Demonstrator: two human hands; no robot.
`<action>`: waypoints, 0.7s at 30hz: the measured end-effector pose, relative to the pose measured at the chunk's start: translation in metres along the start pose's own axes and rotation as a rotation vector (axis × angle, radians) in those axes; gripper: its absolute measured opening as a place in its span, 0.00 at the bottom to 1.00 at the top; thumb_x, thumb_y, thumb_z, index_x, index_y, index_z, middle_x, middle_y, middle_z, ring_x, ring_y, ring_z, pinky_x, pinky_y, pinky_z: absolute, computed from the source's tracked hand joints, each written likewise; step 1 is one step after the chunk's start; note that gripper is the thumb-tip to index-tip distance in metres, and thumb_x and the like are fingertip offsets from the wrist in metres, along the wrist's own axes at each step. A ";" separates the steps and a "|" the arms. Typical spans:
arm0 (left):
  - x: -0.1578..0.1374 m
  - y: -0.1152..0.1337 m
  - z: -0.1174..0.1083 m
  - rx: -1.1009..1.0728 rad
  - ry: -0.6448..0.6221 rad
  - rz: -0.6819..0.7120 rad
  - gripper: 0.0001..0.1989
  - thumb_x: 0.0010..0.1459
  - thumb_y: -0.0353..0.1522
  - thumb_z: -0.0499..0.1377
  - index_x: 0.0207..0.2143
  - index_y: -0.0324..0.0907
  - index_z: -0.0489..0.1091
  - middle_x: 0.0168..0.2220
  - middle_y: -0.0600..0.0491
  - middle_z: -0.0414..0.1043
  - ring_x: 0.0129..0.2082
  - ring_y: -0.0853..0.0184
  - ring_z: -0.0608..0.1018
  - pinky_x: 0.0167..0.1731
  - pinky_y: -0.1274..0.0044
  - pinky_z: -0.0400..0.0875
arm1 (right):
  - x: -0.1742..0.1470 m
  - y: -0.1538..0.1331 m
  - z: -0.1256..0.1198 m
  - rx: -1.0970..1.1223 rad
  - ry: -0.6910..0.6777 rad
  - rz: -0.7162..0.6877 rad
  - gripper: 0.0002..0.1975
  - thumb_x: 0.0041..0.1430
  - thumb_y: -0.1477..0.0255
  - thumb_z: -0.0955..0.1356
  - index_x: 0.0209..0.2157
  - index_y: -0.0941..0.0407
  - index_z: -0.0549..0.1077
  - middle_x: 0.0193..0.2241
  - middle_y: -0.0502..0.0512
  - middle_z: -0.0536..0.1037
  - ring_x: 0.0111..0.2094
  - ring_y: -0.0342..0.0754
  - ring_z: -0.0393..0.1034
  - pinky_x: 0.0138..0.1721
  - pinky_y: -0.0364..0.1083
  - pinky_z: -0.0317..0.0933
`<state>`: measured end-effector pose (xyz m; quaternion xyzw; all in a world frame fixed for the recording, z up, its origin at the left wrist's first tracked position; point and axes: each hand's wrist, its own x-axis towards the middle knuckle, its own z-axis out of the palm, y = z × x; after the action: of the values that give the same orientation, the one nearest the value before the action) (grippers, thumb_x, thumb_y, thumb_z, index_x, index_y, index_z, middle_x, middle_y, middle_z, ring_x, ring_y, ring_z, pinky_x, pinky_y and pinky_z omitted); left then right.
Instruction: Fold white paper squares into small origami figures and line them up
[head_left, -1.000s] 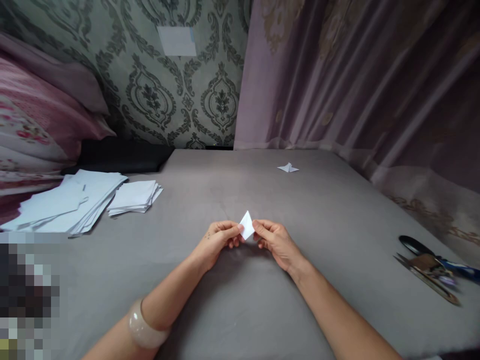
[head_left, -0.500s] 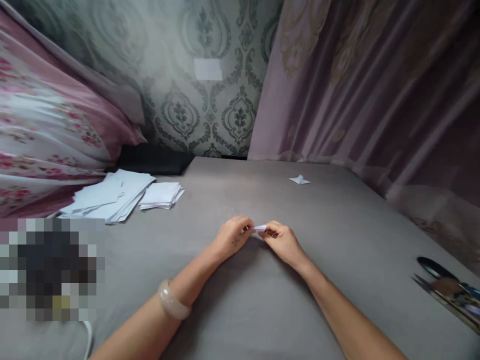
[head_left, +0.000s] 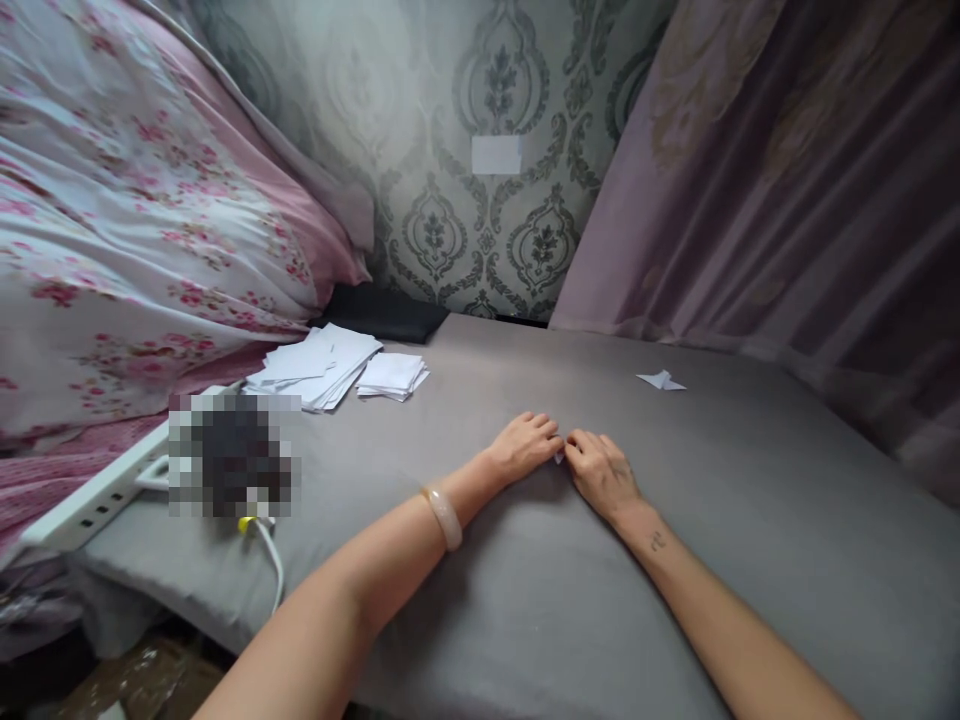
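Observation:
Just a small tip of a folded white paper (head_left: 559,457) shows, low over the grey-covered surface (head_left: 517,600). My left hand (head_left: 527,445) is closed on its left side, back of the hand up, a pale bangle on that wrist. From the right, my right hand (head_left: 604,472) pinches the same paper, its fingers bent and nearly meeting the left ones. Most of the paper is hidden under the fingers. Beyond my right hand lies a folded white paper figure (head_left: 662,381) with pointed ends, apart from both hands.
Loose white sheets (head_left: 322,368) and a smaller paper stack (head_left: 391,374) lie at the back left, before a black flat item (head_left: 390,312). A white cable (head_left: 271,560) runs from a blurred-out object. Curtains (head_left: 712,220) hang at the right, floral cloth (head_left: 150,230) at the left.
The view has swung left and down. My hands have turned palms downward and drawn closer together, covering most of the folded paper that showed between the fingertips before.

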<state>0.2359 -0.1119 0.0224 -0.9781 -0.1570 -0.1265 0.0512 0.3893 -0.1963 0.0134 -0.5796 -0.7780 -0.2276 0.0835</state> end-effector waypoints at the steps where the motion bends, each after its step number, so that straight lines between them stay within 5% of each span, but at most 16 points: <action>1: 0.000 0.001 0.000 -0.006 -0.008 -0.002 0.09 0.64 0.32 0.52 0.36 0.38 0.71 0.37 0.47 0.70 0.41 0.61 0.70 0.39 0.71 0.63 | -0.001 -0.001 0.000 0.014 -0.025 0.012 0.12 0.61 0.81 0.61 0.30 0.57 0.74 0.32 0.57 0.74 0.33 0.48 0.65 0.36 0.46 0.51; 6: -0.003 0.004 -0.002 -0.062 -0.043 -0.046 0.07 0.60 0.27 0.53 0.35 0.37 0.72 0.37 0.46 0.71 0.39 0.61 0.71 0.37 0.72 0.65 | -0.005 -0.005 -0.006 0.163 -0.142 0.089 0.16 0.61 0.82 0.58 0.38 0.55 0.75 0.36 0.59 0.74 0.36 0.50 0.66 0.37 0.46 0.56; 15: -0.022 -0.004 0.002 -0.289 0.086 -0.077 0.12 0.56 0.24 0.52 0.41 0.37 0.72 0.40 0.46 0.72 0.41 0.63 0.72 0.44 0.74 0.66 | -0.015 0.000 0.000 0.659 -0.022 0.334 0.15 0.58 0.81 0.60 0.42 0.56 0.75 0.38 0.57 0.73 0.41 0.47 0.68 0.46 0.45 0.61; 21: -0.022 -0.004 0.007 -0.512 0.140 -0.170 0.12 0.54 0.26 0.55 0.41 0.39 0.72 0.42 0.46 0.72 0.42 0.61 0.72 0.45 0.72 0.66 | -0.019 -0.001 -0.003 0.715 0.010 0.377 0.15 0.57 0.80 0.62 0.43 0.56 0.74 0.39 0.57 0.72 0.42 0.47 0.67 0.49 0.47 0.61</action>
<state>0.2161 -0.1136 0.0101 -0.9313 -0.1977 -0.2331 -0.1980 0.3939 -0.2139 0.0083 -0.6454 -0.6877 0.0739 0.3240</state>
